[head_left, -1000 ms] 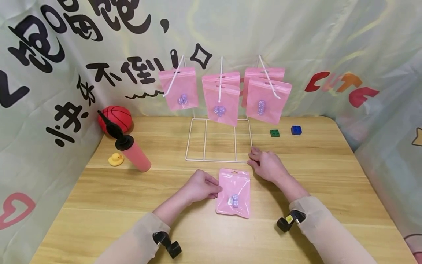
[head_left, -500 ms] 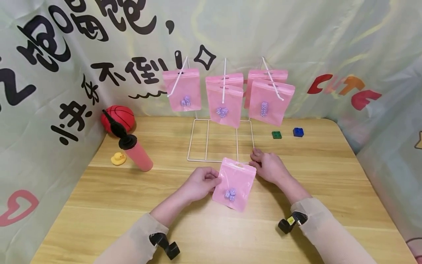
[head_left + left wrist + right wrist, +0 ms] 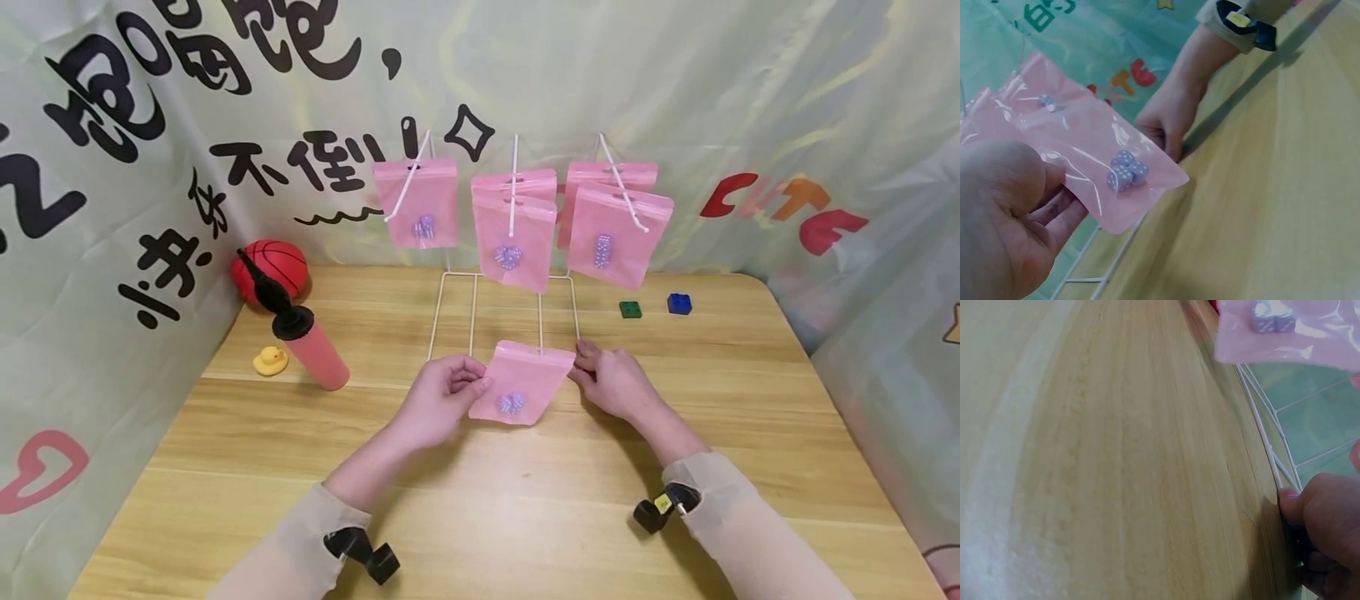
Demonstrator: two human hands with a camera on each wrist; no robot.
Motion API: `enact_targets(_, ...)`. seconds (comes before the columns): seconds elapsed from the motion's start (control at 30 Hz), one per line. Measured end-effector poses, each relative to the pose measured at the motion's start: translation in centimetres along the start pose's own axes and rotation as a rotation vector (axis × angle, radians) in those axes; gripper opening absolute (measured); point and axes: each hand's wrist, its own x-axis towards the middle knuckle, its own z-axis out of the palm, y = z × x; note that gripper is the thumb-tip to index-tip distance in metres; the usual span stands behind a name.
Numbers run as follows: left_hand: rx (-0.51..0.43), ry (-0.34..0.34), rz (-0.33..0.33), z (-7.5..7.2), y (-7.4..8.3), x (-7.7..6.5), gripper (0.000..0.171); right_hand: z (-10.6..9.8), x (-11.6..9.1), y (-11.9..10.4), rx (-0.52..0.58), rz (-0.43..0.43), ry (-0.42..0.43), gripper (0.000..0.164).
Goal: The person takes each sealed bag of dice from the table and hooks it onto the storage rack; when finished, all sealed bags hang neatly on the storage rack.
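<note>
My left hand (image 3: 435, 400) pinches a pink zip bag (image 3: 531, 377) by its left edge, thumb in front and fingers behind. Pale purple dice (image 3: 1127, 170) show through the plastic in the left wrist view. The bag is raised off the table, tilted back, over the front of a white wire rack (image 3: 473, 317). At the rack's front right corner, my right hand (image 3: 611, 382) grips the wire frame, its thumb on the wire in the right wrist view. Similar pink bags hang from the rack's three prongs: one on the left (image 3: 438, 196), two in the middle (image 3: 525, 229), two on the right (image 3: 626, 250).
Left on the wooden table (image 3: 570, 517) are a pink hand pump (image 3: 318, 358) with a black top, a yellow rubber duck (image 3: 271, 361) and a red ball (image 3: 283, 268). A green block (image 3: 630, 309) and a blue block (image 3: 679, 303) lie at the back right. Printed cloth surrounds the table.
My left hand has lifted the pink bag from the table and moved it forward, toward the rack, tilting it back. My right hand stays at the rack's corner.
</note>
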Motion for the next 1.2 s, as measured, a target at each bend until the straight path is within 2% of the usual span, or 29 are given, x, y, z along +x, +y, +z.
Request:
enact_targets(0.17,-0.028,0.073,0.036,-1.3,0.9,0.1,0.005,0.1,0.0,0.0,0.002,-0.016,0.010,0.037)
enact_targets(0.4,-0.073,0.171,0.076,-3.3,2.1,0.2,0.006,0.1,0.0,-0.1,0.014,0.004,-0.002,0.037)
enact_targets(0.6,-0.105,0.250,0.083,-5.0,3.5,0.1,0.008,0.1,0.0,-0.1,0.017,0.026,-0.014,0.038)
enact_targets(0.83,-0.122,0.330,0.119,-7.1,4.7,-0.2,0.010,0.1,-0.2,-0.3,0.017,0.021,-0.012,0.038)
enact_targets(1.2,-0.142,0.433,0.137,-9.8,6.2,-0.6,0.014,0.1,-0.1,-0.3,0.011,0.026,-0.020,0.038)
